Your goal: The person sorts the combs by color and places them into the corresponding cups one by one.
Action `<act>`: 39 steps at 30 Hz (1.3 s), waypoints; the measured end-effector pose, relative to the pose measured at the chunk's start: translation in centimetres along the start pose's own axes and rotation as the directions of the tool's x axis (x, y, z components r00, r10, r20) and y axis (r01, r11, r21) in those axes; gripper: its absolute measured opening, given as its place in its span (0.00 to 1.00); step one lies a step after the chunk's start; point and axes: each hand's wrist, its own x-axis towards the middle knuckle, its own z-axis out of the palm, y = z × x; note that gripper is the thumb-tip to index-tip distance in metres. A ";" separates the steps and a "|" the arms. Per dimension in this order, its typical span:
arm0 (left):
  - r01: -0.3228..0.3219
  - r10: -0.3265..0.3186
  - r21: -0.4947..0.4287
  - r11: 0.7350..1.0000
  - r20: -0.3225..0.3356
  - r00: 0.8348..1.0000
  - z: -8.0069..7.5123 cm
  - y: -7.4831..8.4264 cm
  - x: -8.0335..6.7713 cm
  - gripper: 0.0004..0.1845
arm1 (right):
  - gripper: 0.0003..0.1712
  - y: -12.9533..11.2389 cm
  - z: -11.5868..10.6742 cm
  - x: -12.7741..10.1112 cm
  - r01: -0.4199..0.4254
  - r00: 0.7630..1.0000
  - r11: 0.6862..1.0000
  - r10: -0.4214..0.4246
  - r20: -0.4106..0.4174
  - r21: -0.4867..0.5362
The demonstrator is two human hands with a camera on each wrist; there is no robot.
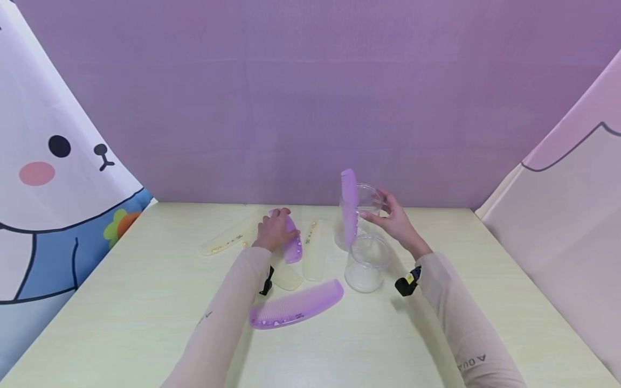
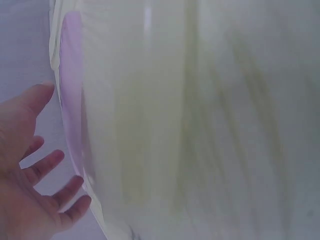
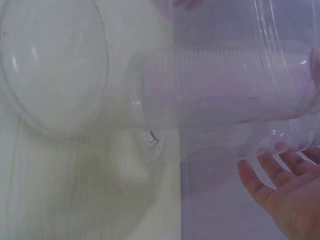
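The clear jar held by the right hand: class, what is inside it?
A purple comb stands upright in the clear jar, its top rising above the rim. The right hand holds the jar's rim. The jar's bottom is hidden behind a second clear jar.

Table (image 1: 436, 334): tall jar (image 1: 361, 215) stands far centre, one comb (image 1: 349, 207) upright in it. Second jar (image 1: 367, 263) just in front. Loose comb (image 1: 296, 305) front-left of that; more combs (image 1: 271, 242) lie left, behind it.
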 end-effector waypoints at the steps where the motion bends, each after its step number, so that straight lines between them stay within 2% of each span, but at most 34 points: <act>1: 0.003 -0.003 0.003 1.000 0.002 1.000 0.1 0.0 0.1 0.35 | 0.48 0.0 0.0 0.0 -0.003 1.000 1.000 0.003 -0.002 0.004; 6: 0.014 -0.015 0.018 1.000 0.007 1.000 0.2 0.0 0.1 0.36 | 0.48 0.0 0.0 0.0 -0.004 1.000 1.000 0.004 -0.002 -0.009; 13: 0.023 -0.024 0.039 0.999 0.012 1.000 0.4 0.2 0.2 0.37 | 0.46 -2.9 0.3 -1.1 -0.028 1.000 1.000 0.028 0.014 0.012; 21: 0.034 -0.035 0.048 0.998 0.013 0.999 0.4 0.1 0.2 0.37 | 0.46 -3.1 0.3 -1.3 -0.025 1.000 1.000 0.025 0.014 0.010; 29: 0.048 -0.048 -0.055 0.997 0.003 0.999 0.4 -0.1 0.4 0.39 | 0.46 -3.1 0.3 -1.3 -0.028 1.000 0.999 0.027 0.015 0.017; 39: 0.071 -0.071 -0.191 0.979 0.007 0.997 0.4 -0.1 0.5 0.42 | 0.46 -3.2 0.3 -1.3 -0.024 1.000 1.000 0.024 0.015 0.014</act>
